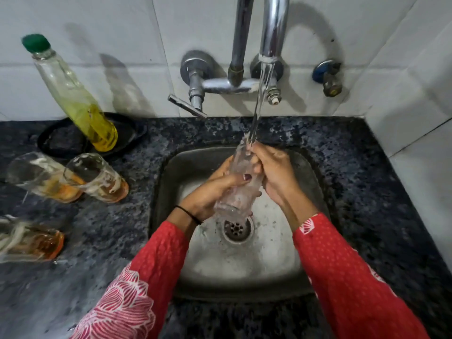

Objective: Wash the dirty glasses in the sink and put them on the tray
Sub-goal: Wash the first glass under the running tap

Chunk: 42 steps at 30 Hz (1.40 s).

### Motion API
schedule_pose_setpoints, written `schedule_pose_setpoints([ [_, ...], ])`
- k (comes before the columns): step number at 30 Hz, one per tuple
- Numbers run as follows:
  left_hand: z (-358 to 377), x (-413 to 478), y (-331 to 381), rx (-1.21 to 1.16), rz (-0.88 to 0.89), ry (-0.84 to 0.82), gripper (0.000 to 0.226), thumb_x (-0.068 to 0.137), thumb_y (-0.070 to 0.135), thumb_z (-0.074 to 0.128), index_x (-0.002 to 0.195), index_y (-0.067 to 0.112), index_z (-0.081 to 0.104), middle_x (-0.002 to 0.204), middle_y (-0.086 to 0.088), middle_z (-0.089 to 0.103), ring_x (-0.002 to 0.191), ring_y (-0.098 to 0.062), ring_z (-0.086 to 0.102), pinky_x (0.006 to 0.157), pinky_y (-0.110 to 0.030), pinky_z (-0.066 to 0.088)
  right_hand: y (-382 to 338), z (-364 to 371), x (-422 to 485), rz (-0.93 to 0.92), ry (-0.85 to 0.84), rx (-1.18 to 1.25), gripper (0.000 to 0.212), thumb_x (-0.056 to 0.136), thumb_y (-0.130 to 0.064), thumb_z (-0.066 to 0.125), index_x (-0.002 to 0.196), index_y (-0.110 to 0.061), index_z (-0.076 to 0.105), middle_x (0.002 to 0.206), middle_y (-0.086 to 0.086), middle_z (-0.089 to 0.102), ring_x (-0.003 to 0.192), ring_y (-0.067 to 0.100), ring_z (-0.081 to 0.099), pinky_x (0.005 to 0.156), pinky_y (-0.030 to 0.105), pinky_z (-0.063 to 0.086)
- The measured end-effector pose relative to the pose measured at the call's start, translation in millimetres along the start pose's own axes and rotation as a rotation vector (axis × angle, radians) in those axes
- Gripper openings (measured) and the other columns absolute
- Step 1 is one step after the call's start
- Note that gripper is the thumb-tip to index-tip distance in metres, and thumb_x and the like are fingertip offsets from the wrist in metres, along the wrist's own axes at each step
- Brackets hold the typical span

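Gripping the glass (238, 192) under running water (262, 89), left hand (208, 195) and right hand (275, 173), fingers (233, 179) curled round it

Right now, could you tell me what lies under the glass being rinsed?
The drain strainer sits below the glass; the glass base covers the strainer's top edge.

Green-capped bottle (75, 99) (yellow liquid), chrome tap (272, 28)

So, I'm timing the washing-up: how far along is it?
Done: nothing visible; no clean glass stands in view. In hand: left hand and right hand grip one clear glass under the running tap, over the sink. Left: three streaked glasses on the counter.
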<state>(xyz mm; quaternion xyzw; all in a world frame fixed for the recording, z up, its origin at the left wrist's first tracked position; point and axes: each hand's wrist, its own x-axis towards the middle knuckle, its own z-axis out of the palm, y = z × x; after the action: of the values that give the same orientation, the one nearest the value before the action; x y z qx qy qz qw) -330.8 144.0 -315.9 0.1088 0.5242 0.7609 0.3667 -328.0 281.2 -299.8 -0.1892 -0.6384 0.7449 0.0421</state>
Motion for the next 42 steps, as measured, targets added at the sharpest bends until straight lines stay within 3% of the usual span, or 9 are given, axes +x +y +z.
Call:
schedule_pose_setpoints([
  [5, 0, 15, -13, 0.696, 0.037, 0.237, 0.083, 0.064, 0.011, 0.078, 0.132, 0.021, 0.032, 0.123, -0.005, 0.053, 0.101, -0.015, 0.057, 0.084, -0.033, 0.052, 3, 6, 11, -0.06, -0.091, -0.625, 0.041, 0.089, -0.025, 0.061, 0.052, -0.01, 0.057, 0.041, 0.001, 0.054, 0.031, 0.005, 0.047, 0.045, 0.023, 0.043],
  [11, -7, 3, -8, 0.009, -0.027, 0.107, 0.06, 0.078, 0.006, 0.061, 0.135, 0.012, 0.043, 0.12, -0.011, 0.06, 0.103, -0.021, 0.063, 0.089, -0.047, 0.053, 5, 5, 0, -0.065, -0.004, -0.114, 0.03, 0.085, -0.021, 0.066, 0.061, -0.004, 0.061, 0.051, 0.007, 0.053, 0.045, 0.012, 0.044, 0.047, 0.025, 0.036],
  [16, -4, 8, -21, 0.423, 0.126, 0.385, 0.06, 0.075, -0.008, 0.071, 0.126, 0.007, 0.044, 0.101, 0.005, 0.06, 0.077, 0.011, 0.061, 0.07, -0.011, 0.048, 11, 3, -2, -0.176, -0.134, -0.514, 0.036, 0.09, -0.02, 0.062, 0.054, -0.02, 0.056, 0.054, -0.005, 0.055, 0.048, -0.004, 0.048, 0.051, 0.016, 0.041],
  [21, -11, 11, -33, 0.496, 0.211, 0.348, 0.074, 0.058, -0.009, 0.082, 0.121, -0.006, 0.043, 0.11, -0.008, 0.059, 0.093, 0.004, 0.06, 0.08, -0.015, 0.047, -5, -3, -20, -0.235, -0.422, -0.933, 0.009, 0.082, -0.015, 0.066, 0.077, -0.022, 0.068, 0.083, -0.002, 0.071, 0.081, 0.013, 0.065, 0.08, 0.032, 0.052],
  [25, -6, 14, -41, 0.518, 0.284, 0.299, 0.078, 0.063, -0.013, 0.075, 0.128, 0.003, 0.035, 0.124, -0.003, 0.05, 0.11, 0.003, 0.053, 0.094, -0.014, 0.042, -1, -5, -45, -0.408, -0.292, -1.294, 0.018, 0.089, -0.025, 0.054, 0.097, -0.028, 0.07, 0.099, 0.0, 0.07, 0.094, 0.018, 0.062, 0.085, 0.03, 0.046],
  [29, -4, 8, -46, 0.443, 0.161, 0.347, 0.069, 0.072, -0.007, 0.074, 0.131, 0.01, 0.041, 0.13, -0.002, 0.05, 0.115, -0.006, 0.051, 0.097, -0.015, 0.043, 15, -8, -51, -0.633, -0.115, -1.302, 0.018, 0.089, -0.021, 0.054, 0.096, -0.021, 0.071, 0.094, 0.0, 0.073, 0.1, 0.018, 0.061, 0.119, 0.042, 0.017],
  [34, -19, -9, -56, 0.159, -0.019, 0.387, 0.051, 0.082, 0.018, 0.068, 0.129, 0.023, 0.051, 0.128, 0.001, 0.057, 0.116, -0.016, 0.055, 0.104, -0.041, 0.042, 34, -18, -48, -0.647, 0.07, -0.798, 0.012, 0.088, -0.011, 0.059, 0.089, -0.011, 0.07, 0.111, 0.001, 0.066, 0.122, 0.016, 0.05, 0.112, 0.027, 0.029],
  [39, 0, -6, -34, 0.354, 0.187, 0.479, 0.027, 0.086, 0.016, 0.066, 0.112, 0.019, 0.062, 0.114, 0.005, 0.063, 0.104, -0.006, 0.059, 0.088, -0.021, 0.05, 50, -16, -39, 0.157, 0.36, 0.404, 0.02, 0.093, -0.009, 0.054, 0.075, -0.016, 0.059, 0.081, -0.002, 0.059, 0.075, 0.008, 0.053, 0.072, 0.022, 0.045],
  [42, 13, 9, -16, 0.585, 0.358, 0.492, 0.017, 0.08, 0.012, 0.072, 0.096, 0.017, 0.067, 0.099, 0.0, 0.067, 0.092, -0.006, 0.063, 0.086, -0.022, 0.05, 70, -17, -45, 0.432, 0.329, 0.767, 0.03, 0.098, -0.023, 0.045, 0.07, -0.012, 0.053, 0.069, 0.005, 0.061, 0.067, 0.018, 0.058, 0.074, 0.035, 0.05],
])
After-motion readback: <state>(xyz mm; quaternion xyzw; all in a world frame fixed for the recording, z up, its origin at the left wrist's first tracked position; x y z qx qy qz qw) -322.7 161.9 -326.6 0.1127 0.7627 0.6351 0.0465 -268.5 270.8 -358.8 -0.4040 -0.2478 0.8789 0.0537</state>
